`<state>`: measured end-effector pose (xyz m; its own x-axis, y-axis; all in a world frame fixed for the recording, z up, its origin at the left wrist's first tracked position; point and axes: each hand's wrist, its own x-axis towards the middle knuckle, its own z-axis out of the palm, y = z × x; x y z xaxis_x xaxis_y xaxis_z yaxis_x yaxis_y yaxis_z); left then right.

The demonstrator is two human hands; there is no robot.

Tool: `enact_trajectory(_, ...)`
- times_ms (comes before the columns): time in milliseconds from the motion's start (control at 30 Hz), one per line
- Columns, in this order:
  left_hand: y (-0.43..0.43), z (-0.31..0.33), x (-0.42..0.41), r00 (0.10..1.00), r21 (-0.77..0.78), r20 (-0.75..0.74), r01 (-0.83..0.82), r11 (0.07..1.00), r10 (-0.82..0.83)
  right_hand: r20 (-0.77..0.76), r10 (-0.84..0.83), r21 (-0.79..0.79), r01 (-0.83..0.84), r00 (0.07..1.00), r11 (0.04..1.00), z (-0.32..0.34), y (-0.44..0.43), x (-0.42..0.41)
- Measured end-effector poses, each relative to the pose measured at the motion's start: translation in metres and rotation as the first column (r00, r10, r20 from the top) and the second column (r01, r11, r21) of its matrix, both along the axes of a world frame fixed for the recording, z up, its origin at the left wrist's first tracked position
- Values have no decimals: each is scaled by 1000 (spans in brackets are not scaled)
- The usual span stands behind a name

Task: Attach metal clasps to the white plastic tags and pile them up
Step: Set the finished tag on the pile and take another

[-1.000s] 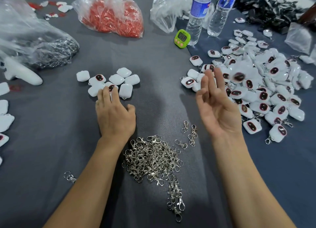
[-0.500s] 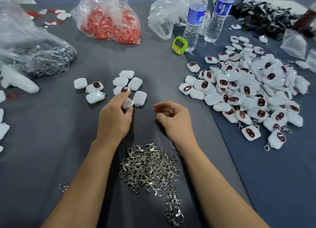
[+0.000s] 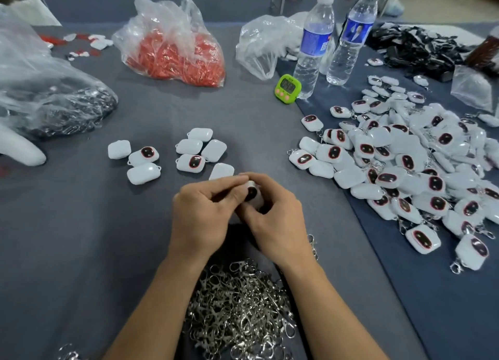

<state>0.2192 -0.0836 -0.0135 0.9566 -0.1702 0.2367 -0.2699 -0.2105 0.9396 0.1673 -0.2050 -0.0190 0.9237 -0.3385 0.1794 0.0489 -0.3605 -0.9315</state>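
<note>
One white tag (image 3: 255, 196) is held at the centre of the counter (image 3: 81, 238), pinched in the grip of both the left hand (image 3: 201, 216) and the right hand (image 3: 275, 220). A heap of metal clasps (image 3: 240, 313) is located between the forearms. Loose tags (image 3: 193, 146) are laid beyond the hands, and a large tag pile (image 3: 405, 170) to the right.

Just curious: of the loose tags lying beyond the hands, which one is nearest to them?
The plain white tag, right beyond the left hand; the other loose tags lie farther back.

A single wide-angle camera on the person's head looks forward and steeply down, close over the grey surface (image 3: 81, 238) and both forearms.
</note>
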Motion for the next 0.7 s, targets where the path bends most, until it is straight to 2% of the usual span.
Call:
enact_trajectory(67,2,-1,2,988,108,134,-94,990,79,-7,-30,30,30,1000,999,-4,-3,4)
enact_trajectory(100,4,-2,3,984,136,151,-111,985,90,-18,-44,43,44,999,998,-5,-4,6)
enact_trajectory(167,5,-2,4,993,191,99,-79,978,61,-53,-91,93,96,994,991,-7,-6,11)
enact_trajectory(233,1,-1,3,999,232,35,6,973,-14,-65,-131,267,144,989,953,-4,-11,17)
enact_trajectory(300,-5,-1,1,993,230,14,110,967,-117,-51,-130,549,136,990,825,0,-17,20)
enact_trajectory(367,-8,0,-4,980,219,22,188,957,-197,-31,-85,780,77,996,621,4,-21,20)
enact_trajectory(467,-8,-1,-8,966,272,10,245,931,-258,-13,-21,927,20,1000,375,8,-25,18)
enact_trajectory(600,-12,-2,-9,961,371,3,257,892,-277,22,-15,970,-18,1000,242,11,-28,18)
enact_trajectory(700,-17,-2,-16,956,479,26,244,843,-292,36,-75,969,-16,997,247,12,-31,17)
